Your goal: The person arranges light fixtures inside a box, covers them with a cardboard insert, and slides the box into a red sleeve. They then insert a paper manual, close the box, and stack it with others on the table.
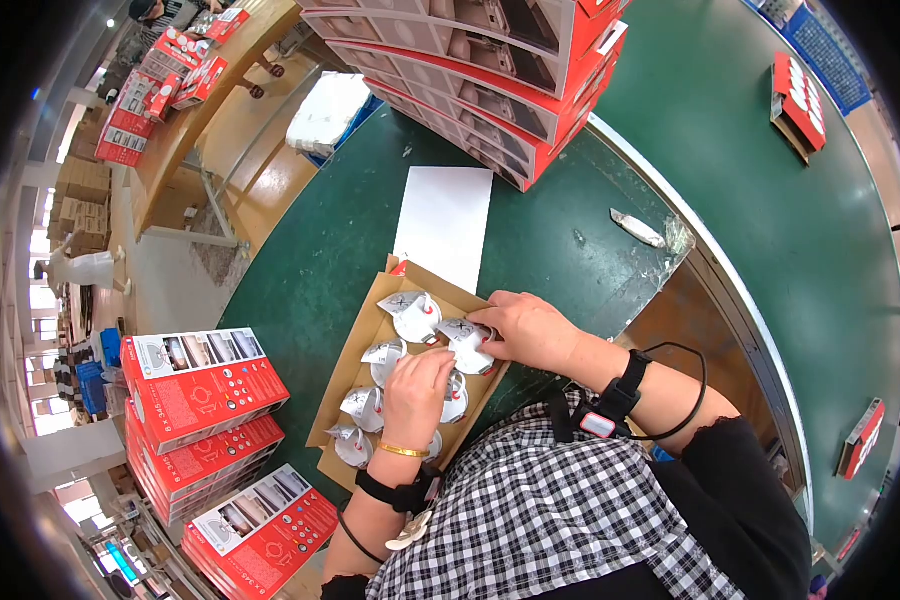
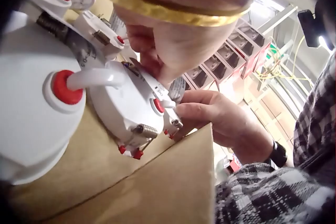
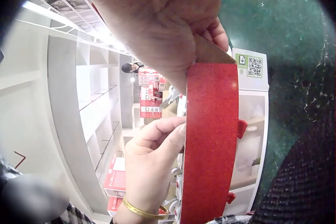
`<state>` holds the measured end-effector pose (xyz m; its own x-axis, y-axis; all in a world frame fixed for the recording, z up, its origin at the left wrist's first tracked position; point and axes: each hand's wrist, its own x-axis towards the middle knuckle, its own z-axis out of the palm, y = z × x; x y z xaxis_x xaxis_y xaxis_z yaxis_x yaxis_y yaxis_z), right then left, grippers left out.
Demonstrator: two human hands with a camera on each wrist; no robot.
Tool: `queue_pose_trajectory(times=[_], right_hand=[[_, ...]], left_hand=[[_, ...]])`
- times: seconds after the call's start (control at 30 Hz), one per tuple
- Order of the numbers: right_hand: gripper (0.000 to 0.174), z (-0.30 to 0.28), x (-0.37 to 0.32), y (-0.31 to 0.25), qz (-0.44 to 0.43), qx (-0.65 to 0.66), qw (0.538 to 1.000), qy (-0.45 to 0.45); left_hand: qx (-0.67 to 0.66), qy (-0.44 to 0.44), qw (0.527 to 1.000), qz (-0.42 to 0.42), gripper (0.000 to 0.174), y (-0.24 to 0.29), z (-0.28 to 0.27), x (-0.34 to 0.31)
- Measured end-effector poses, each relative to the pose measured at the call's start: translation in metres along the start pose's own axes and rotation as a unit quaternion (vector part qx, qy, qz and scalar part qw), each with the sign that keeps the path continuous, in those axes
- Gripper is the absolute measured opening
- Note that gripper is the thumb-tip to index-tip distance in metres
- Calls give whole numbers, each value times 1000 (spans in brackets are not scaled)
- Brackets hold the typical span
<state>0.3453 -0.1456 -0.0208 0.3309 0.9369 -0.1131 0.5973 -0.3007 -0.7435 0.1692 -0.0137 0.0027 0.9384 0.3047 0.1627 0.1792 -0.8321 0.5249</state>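
tan floor [image 1: 265,175], green tables [image 1: 560,225], bright windows [image 1: 42,242]

A green table [image 1: 310,240] (scuffed) bears red cartons [image 1: 490,90], white paper [image 1: 445,215], an open box [image 1: 450,290].

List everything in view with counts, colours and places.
carton: one, brown inside, centre
fixtures: at least seven, white, in the carton
sheet: one, white, beyond carton
boxes: many, mostly red, around the tables
small object: one, white, right of sheet
tables: two, green, under carton and right
crate: one, blue, top right
bystander: one, dark-capped, upper left
garment: one, black and white checks, bottom
left hand: one, bare, at a fixture
right hand: one, bare, carton's right edge
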Motion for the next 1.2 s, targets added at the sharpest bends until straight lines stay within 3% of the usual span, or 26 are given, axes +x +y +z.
queue_pose_trajectory(times=[0.13,0.27,0.33,0.4,0.5,0.57,0.6,0.63,0.7,0.73,0.8,0.9,1.0,1.2], right_hand=[[42,-1,-1,0,0,8,1000,-4],[47,-21,-3,-3,-11,84,995,-47],[46,-32,-4,3,24,289,957,30],[40,-40,1,29,2,214,975,63],[42,-37,12,55,-28,125,991,26],[54,-31,20,58,-114,-22,993,-6],[54,-31,24,52,-127,-28,991,-16],[63,-31,28,45,-150,-65,986,-21],[79,-30,36,39,-181,-116,975,-53],[79,-30,40,38,-190,-121,973,-60],[87,-32,46,34,-241,-104,961,-89],[95,-34,53,24,-248,-104,952,-149],[103,-31,59,28,-275,-99,941,-169],[103,-37,56,24,-292,-84,935,-183]], left_hand=[[-18,-17,1000,-17,14,-1,-2,-3],[-32,34,996,-76,21,10,-36,-17],[-20,95,982,-162,22,5,-69,-48],[2,165,950,-265,21,-15,-93,-104],[-47,289,859,-419,28,-46,-89,-207],[-20,203,839,-504,46,-43,-79,-263],[-40,159,823,-544,60,-38,-71,-278],[-44,169,816,-551,60,-32,-63,-283],[102,-17,898,-427,93,-17,-46,-288],[97,-9,895,-435,93,-15,-39,-287],[45,23,911,-408,111,-16,-28,-279],[89,44,925,-368,109,-17,-17,-266],[62,50,909,-408,108,-7,-14,-253],[35,58,917,-394,115,-10,-12,-253]])
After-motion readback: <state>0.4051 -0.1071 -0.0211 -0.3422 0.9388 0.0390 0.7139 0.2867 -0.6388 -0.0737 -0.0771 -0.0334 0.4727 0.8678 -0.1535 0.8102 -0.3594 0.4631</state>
